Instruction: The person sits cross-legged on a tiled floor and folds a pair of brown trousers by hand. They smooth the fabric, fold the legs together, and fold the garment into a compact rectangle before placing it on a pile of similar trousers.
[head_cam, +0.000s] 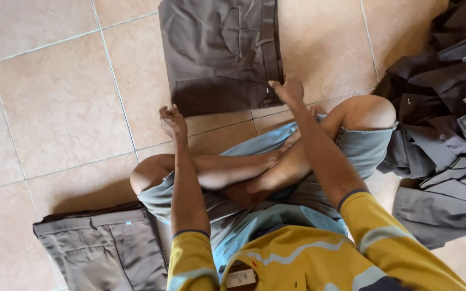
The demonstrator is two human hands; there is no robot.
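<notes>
- Folded brown trousers: lie flat on the tiled floor directly ahead of the seated person, waistband along the right edge, lower folded edge nearest the knees.
- Right hand: grip closed on the lower right corner of the folded brown trousers, thumb and fingers pinching the cloth at the waistband end.
- Left hand: fingers loosely curled, holding nothing, just below the lower left edge of the same trousers; whether it touches the cloth cannot be told.
- Crossed bare legs in grey shorts lie between the body and the trousers.
- Second pair of grey-brown trousers: at the near left.
- Heap of dark garments: at the right, beside the knee.
- Surface: beige floor tiles with pale grout lines.
</notes>
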